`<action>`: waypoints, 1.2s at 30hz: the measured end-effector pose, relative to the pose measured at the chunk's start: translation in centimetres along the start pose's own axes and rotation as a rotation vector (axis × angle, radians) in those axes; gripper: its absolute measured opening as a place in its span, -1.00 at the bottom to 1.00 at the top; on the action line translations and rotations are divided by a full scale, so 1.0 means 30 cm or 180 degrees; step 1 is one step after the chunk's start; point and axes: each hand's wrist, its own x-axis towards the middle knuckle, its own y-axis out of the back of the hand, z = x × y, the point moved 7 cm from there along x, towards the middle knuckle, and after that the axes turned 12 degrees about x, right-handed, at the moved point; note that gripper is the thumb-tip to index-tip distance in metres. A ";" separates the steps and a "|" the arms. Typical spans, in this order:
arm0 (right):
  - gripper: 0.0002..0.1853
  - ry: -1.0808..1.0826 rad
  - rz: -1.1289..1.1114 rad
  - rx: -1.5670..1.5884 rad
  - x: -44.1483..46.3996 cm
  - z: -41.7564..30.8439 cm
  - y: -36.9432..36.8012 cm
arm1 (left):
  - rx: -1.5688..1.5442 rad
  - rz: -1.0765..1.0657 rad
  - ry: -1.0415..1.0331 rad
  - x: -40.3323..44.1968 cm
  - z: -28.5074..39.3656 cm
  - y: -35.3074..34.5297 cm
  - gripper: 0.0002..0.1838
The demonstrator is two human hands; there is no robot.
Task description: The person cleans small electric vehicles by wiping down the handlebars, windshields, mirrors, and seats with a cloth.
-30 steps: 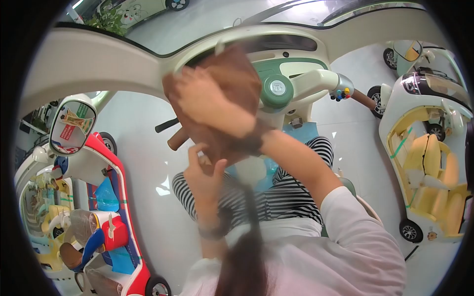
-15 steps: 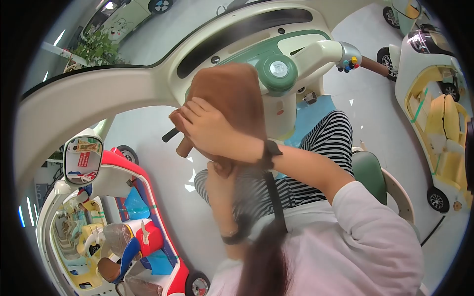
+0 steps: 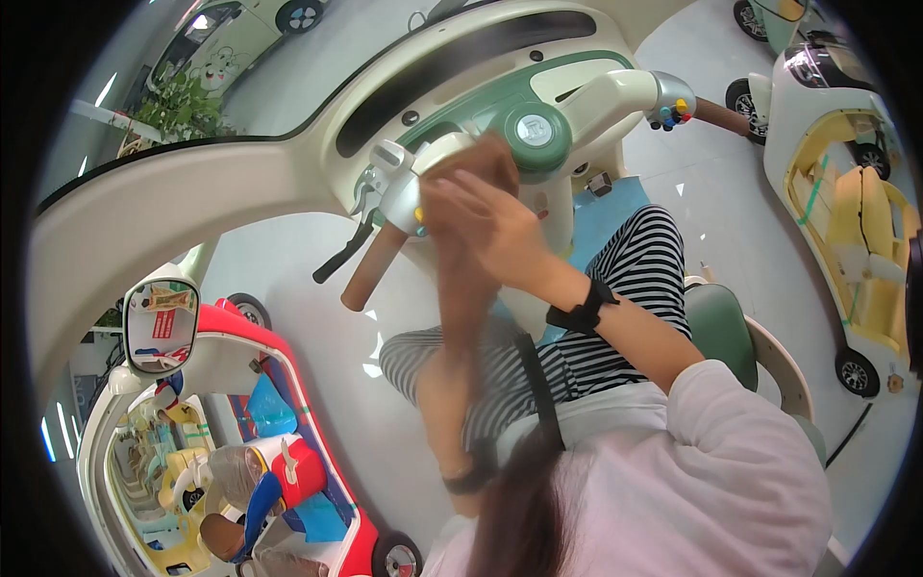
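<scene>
A brown cloth, blurred by motion, hangs bunched and folded in front of the handlebar of the cream and green vehicle. My right hand lies over its upper part, with the fingers bent around the fabric. Lower down, my left hand is closed at the cloth's bottom end, its fingers smeared. Just left of the cloth are the left brown grip, a black brake lever and a silver switch housing. Behind it sits the green dashboard with a round cap.
A side mirror stands at the left. Beyond it is a red and white vehicle with blue covers. The right brown grip points outward. A white vehicle with yellow seats stands at the right. A green seat is beside me.
The cloth has moved right and narrowed from a spread sheet to a bunched strip, uncovering the left grip and switch housing. My right hand moved right with it; my left hand lowered slightly.
</scene>
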 end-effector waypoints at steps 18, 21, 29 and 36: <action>-0.65 -0.0906 0.1277 0.0797 0.161 0.267 0.370 | -0.1020 0.0345 -0.0886 0.148 0.449 0.056 -0.77; -0.67 -0.0437 0.0317 -0.0497 0.254 0.441 0.150 | -0.0858 0.0475 -0.0854 0.157 0.513 0.078 -0.72; -0.76 -0.0489 -0.1214 -0.1923 0.156 0.688 -0.183 | -0.0668 0.0549 -0.0612 0.190 0.447 -0.024 -0.69; -0.61 -0.1878 -0.1424 -0.0601 0.246 0.612 -0.006 | -0.0154 0.0052 -0.0482 0.171 0.433 -0.057 -0.65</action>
